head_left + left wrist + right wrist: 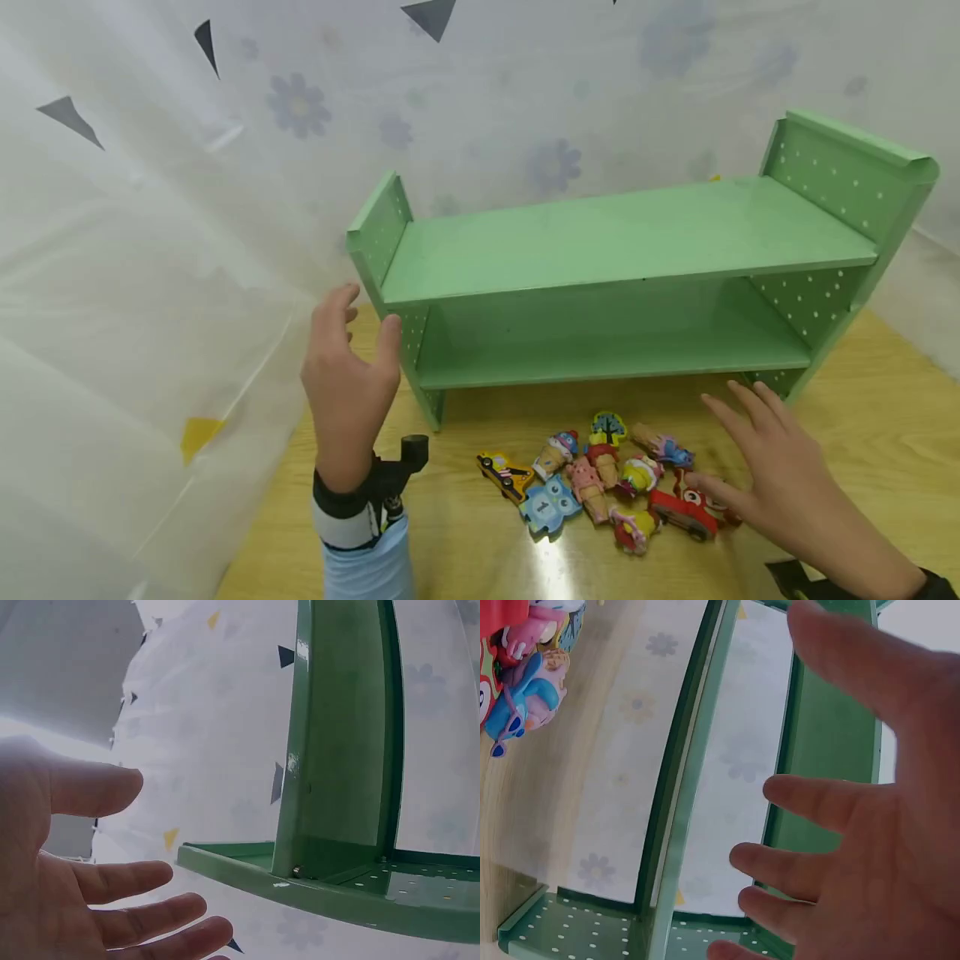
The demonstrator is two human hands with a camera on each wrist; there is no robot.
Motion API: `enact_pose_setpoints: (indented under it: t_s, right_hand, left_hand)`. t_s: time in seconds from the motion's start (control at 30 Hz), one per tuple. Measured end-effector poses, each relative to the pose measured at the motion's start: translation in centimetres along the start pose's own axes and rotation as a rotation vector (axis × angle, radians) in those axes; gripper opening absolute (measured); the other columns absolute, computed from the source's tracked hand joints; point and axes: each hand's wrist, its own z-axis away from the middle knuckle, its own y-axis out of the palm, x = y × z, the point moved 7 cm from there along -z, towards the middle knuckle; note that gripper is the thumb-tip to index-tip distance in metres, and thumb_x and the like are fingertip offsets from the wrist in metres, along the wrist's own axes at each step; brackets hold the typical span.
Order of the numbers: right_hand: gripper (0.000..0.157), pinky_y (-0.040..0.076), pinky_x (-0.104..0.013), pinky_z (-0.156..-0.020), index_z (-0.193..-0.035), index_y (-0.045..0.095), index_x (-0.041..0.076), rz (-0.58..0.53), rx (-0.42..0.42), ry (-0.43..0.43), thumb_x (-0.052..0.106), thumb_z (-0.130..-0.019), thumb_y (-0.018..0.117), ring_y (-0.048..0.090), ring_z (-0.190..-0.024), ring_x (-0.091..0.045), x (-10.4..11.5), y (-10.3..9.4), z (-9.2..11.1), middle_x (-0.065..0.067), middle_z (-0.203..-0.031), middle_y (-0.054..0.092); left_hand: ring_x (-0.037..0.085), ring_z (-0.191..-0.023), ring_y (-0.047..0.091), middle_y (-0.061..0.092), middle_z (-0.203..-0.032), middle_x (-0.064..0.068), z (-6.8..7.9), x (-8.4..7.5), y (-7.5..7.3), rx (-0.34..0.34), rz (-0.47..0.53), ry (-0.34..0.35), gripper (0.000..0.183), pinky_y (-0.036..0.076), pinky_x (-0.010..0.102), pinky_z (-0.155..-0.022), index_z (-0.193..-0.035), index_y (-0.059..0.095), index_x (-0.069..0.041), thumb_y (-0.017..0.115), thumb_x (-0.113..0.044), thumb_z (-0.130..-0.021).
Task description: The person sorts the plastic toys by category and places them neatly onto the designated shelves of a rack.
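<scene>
My left hand (348, 383) is raised beside the left end of a two-tier green shelf (577, 242), its fingers extended and its thumb apart. In the left wrist view, nothing lies in that palm, and the shelf's side panel (360, 900) is beyond the fingers. My right hand (787, 475) hovers near the shelf's right front corner, fingers spread and holding nothing. In the head view its thumb overlaps the edge of a red toy car (682, 512). Whether it touches the car cannot be told there; the right wrist view shows the fingers apart from the toys.
Several small toys lie on the wooden table (450, 542) before the shelf: a blue owl (550, 506), an orange toy car (506, 475), a tree piece (607, 427) and ice-cream-cone figures (588, 487). A white flower-print sheet (480, 108) hangs behind and at the left.
</scene>
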Motion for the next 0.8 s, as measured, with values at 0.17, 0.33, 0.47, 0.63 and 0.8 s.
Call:
enact_pose_setpoints:
  t_s: [0.17,0.33,0.47,0.63,0.8]
  right_hand:
    - [0.080,0.024,-0.076,-0.093,-0.135,0.046,-0.001,-0.089,-0.055,-0.012,0.030,-0.071,0.082,0.022,-0.133,-0.056,-0.3,-1.1,0.0,-0.035,-0.138,0.038]
    - [0.074,0.021,-0.074,-0.099,-0.132,0.048,-0.002,-0.091,-0.109,-0.017,0.024,-0.071,0.081,0.027,-0.129,-0.056,-0.3,-2.2,0.0,-0.036,-0.135,0.041]
    - [0.073,0.020,-0.073,-0.101,-0.132,0.049,-0.003,-0.076,-0.115,-0.008,0.025,-0.072,0.080,0.028,-0.129,-0.056,-0.4,-2.5,0.0,-0.037,-0.135,0.041]
    - [0.074,0.020,-0.073,-0.101,-0.133,0.048,-0.002,-0.072,-0.114,-0.015,0.024,-0.072,0.080,0.029,-0.128,-0.055,-0.4,-2.6,-0.1,-0.036,-0.136,0.041]
    - [0.074,0.021,-0.072,-0.101,-0.133,0.048,-0.003,-0.048,-0.122,-0.017,0.024,-0.072,0.080,0.031,-0.126,-0.055,-0.4,-2.7,-0.2,-0.036,-0.134,0.042]
  left_hand:
    - [0.031,-0.112,0.056,0.055,-0.133,0.014,-0.3,1.6,0.6,0.030,0.000,-0.087,0.048,0.049,0.051,-0.088,-0.132,0.050,-0.003,0.063,-0.022,-0.090]
    - [0.032,-0.113,0.055,0.054,-0.134,0.014,-0.5,2.3,1.6,0.059,0.037,-0.097,0.048,0.049,0.050,-0.089,-0.133,0.050,-0.004,0.063,-0.023,-0.091]
    - [0.032,-0.114,0.055,0.053,-0.135,0.013,-0.5,2.7,2.2,0.068,0.067,-0.124,0.049,0.049,0.052,-0.090,-0.135,0.048,-0.005,0.062,-0.024,-0.091]
    - [0.031,-0.114,0.055,0.054,-0.134,0.012,-0.5,3.5,2.8,0.078,0.086,-0.153,0.050,0.050,0.052,-0.088,-0.136,0.046,-0.006,0.061,-0.022,-0.091]
    - [0.029,-0.115,0.054,0.055,-0.132,0.010,-0.7,4.0,3.6,0.115,0.091,-0.156,0.050,0.049,0.052,-0.088,-0.137,0.045,-0.009,0.060,-0.021,-0.091]
